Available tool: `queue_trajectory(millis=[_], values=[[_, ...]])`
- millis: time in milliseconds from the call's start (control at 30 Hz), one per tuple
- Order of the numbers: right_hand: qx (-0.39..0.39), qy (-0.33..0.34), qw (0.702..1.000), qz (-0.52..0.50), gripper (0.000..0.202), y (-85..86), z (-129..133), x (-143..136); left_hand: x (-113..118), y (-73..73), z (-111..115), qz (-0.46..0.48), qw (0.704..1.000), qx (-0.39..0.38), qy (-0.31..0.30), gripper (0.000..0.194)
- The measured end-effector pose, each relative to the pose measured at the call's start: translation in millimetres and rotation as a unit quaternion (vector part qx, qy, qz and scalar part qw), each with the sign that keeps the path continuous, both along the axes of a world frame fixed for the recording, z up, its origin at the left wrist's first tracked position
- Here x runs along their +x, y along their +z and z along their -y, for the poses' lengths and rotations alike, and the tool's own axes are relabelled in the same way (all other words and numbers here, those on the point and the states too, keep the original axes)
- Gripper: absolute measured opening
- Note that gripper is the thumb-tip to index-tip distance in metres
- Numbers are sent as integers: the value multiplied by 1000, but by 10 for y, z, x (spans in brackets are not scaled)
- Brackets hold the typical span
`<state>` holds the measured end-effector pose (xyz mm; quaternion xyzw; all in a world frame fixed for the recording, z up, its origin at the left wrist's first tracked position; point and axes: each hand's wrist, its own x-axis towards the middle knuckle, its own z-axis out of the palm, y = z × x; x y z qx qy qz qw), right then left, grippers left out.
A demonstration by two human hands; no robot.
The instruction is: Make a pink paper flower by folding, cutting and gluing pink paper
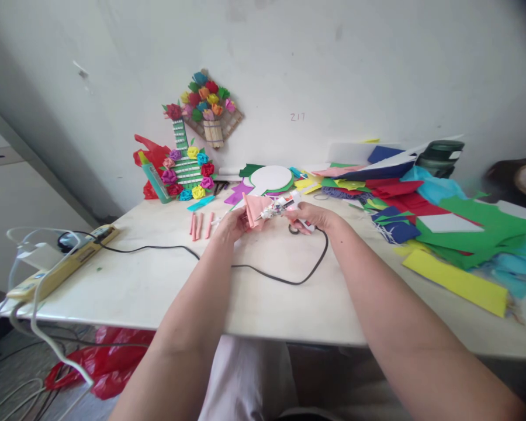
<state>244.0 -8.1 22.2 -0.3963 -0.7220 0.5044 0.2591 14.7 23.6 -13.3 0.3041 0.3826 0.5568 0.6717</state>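
Note:
My right hand [309, 217] is closed round the handle of a white hot glue gun [284, 202], whose nozzle points left. In my left hand [234, 224] is a piece of pink paper [255, 209], partly rolled along its left edge. The nozzle tip is at the paper's surface; whether it touches I cannot tell. Several thin pink paper rolls [197, 226] lie on the table just left of my left hand. From the gun's handle a black cord [284, 282] loops across the tabletop toward the left.
A yellow power strip [76, 257] with plugs and white cables sits at the left edge. Paper-flower crafts [188, 164] and a green glue bottle [155, 178] stand by the wall. Coloured sheets [456, 228] pile up at right, near a dark green cup [440, 158]. White round card [270, 177] lies behind my hands.

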Motion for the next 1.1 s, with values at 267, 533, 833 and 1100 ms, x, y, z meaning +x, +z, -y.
queue_trajectory(millis=[267, 533, 833, 1100], values=[[157, -325, 932, 39, 34, -105, -209, 271, 15, 19, 20, -20, 1000, 7, -2, 8], [195, -374, 798, 431, 52, -279, -302, 525, 21, 21, 21, -44, 999, 14, -13, 8], [156, -312, 817, 460, 47, -313, -292, 516, 61, 72, 78, -70, 998, -2, -3, 5], [140, -314, 818, 461, 48, -282, -262, 498, 86, 67, 95, -73, 997, 14, -18, 3]])
